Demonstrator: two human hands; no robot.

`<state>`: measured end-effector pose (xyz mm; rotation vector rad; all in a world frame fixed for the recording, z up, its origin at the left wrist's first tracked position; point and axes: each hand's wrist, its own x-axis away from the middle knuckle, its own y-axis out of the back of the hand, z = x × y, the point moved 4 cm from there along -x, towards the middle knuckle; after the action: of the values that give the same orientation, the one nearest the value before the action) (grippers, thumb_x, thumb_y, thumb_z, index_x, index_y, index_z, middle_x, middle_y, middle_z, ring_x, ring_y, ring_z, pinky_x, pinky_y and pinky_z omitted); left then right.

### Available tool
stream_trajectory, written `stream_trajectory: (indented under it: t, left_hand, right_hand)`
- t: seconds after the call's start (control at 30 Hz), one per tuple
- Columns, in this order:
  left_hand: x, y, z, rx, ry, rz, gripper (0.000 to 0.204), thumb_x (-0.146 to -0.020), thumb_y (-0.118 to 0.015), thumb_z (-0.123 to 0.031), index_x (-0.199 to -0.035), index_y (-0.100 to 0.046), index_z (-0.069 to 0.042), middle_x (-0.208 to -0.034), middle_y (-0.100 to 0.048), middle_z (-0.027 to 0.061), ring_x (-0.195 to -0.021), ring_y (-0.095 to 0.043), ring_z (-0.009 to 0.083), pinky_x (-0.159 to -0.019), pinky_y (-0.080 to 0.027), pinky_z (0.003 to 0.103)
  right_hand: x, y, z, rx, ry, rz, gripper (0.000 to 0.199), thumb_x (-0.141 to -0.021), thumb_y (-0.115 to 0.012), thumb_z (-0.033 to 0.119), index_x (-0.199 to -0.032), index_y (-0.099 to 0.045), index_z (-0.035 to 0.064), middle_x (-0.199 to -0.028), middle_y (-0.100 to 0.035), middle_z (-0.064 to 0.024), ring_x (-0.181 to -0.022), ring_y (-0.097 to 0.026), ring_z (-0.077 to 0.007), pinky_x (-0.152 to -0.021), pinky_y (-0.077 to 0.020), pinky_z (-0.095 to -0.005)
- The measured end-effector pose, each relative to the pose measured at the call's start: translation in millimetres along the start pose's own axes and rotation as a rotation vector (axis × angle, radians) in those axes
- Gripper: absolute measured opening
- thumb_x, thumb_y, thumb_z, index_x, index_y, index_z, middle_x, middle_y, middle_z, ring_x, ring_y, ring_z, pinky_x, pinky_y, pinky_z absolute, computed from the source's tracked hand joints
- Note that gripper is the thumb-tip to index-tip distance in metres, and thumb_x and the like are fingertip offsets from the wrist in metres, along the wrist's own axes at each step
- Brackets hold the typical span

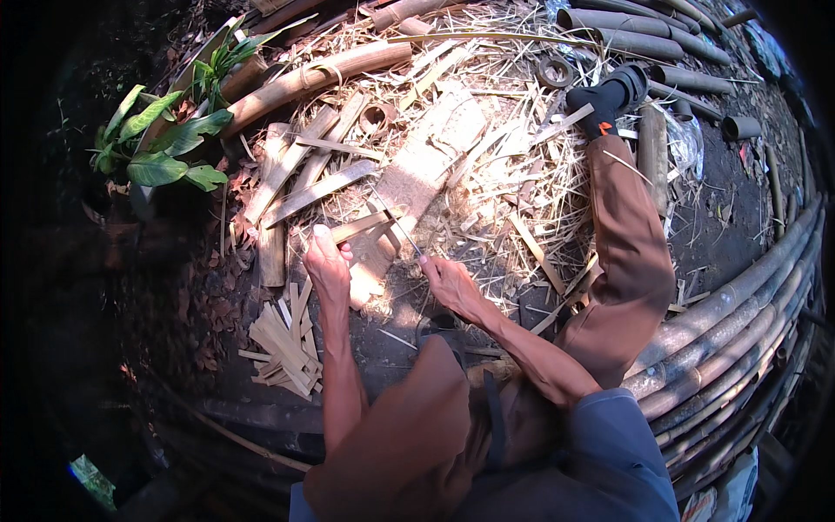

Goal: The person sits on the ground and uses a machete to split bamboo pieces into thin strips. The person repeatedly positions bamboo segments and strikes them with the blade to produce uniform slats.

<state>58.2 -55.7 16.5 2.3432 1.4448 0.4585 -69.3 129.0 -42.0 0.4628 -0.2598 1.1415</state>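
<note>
My left hand point(328, 266) is closed around the near end of a short bamboo strip point(362, 225), which points away to the right. In my right hand point(455, 287) is a knife point(402, 229), its thin blade slanting up and left across the strip's far end. Both are over a worn wooden block point(424, 171) lying lengthwise in front of me. Whether the blade is cutting into the strip or only resting against it, I cannot tell. Beside my left forearm lies a pile of short split strips point(287, 350).
Shavings point(513, 165) litter the ground around my outstretched leg point(628, 252). Split bamboo pieces point(296, 165) and a thick bamboo length point(317, 80) lie beyond my left hand. Long bamboo poles point(722, 326) line the right side. A leafy plant point(165, 139) stands at the far left.
</note>
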Motion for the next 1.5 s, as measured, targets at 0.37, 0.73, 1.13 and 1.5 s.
stream_trajectory:
  t: [0.37, 0.73, 1.13, 1.5]
  left_hand:
    - [-12, -27, -14, 0.465, -0.027, -0.031, 0.067, -0.099, -0.025, -0.062, -0.133, -0.043, -0.008, -0.132, -0.048, 0.0192, -0.119, -0.050, 0.0279, -0.099, -0.043, 0.046]
    - [3, -64, -41, 0.220, -0.060, 0.257, 0.011, -0.093, -0.061, -0.011, -0.099, -0.060, -0.001, -0.088, -0.063, 0.0053, -0.083, -0.059, 0.0110, -0.071, -0.047, 0.029]
    - [19, -91, -18, 1.133, 0.123, 0.496, 0.030, -0.099, -0.053, -0.032, -0.107, -0.058, -0.003, -0.094, -0.050, -0.0010, -0.079, -0.051, 0.0115, -0.087, -0.047, 0.031]
    - [16, -80, -62, 0.270, -0.236, 0.416, 0.033, -0.086, -0.059, 0.004, -0.118, -0.055, 0.001, -0.078, -0.047, 0.0073, -0.067, -0.041, 0.0126, -0.061, -0.042, 0.031]
  right_hand:
    - [-1, 1, -66, 0.152, 0.024, -0.151, 0.040, -0.101, -0.040, 0.037, -0.102, -0.058, 0.0007, -0.082, -0.060, -0.0225, -0.081, -0.059, -0.0348, -0.070, -0.0461, -0.0421]
    - [35, 31, 56, -0.332, -0.018, -0.021, 0.051, -0.105, -0.033, 0.043, -0.147, -0.037, 0.0147, -0.058, -0.041, 0.0034, -0.044, -0.039, -0.0072, -0.040, -0.0343, -0.0240]
    - [32, 38, 100, -0.540, -0.097, 0.025, 0.043, -0.102, -0.038, 0.050, -0.095, -0.048, 0.0088, -0.060, -0.049, -0.0006, -0.042, -0.043, -0.0095, -0.038, -0.0383, -0.0253]
    - [38, 43, 99, -0.638, -0.204, 0.005, 0.043, -0.101, -0.039, 0.051, -0.096, -0.046, 0.0089, -0.061, -0.048, -0.0021, -0.043, -0.044, -0.0106, -0.036, -0.0390, -0.0260]
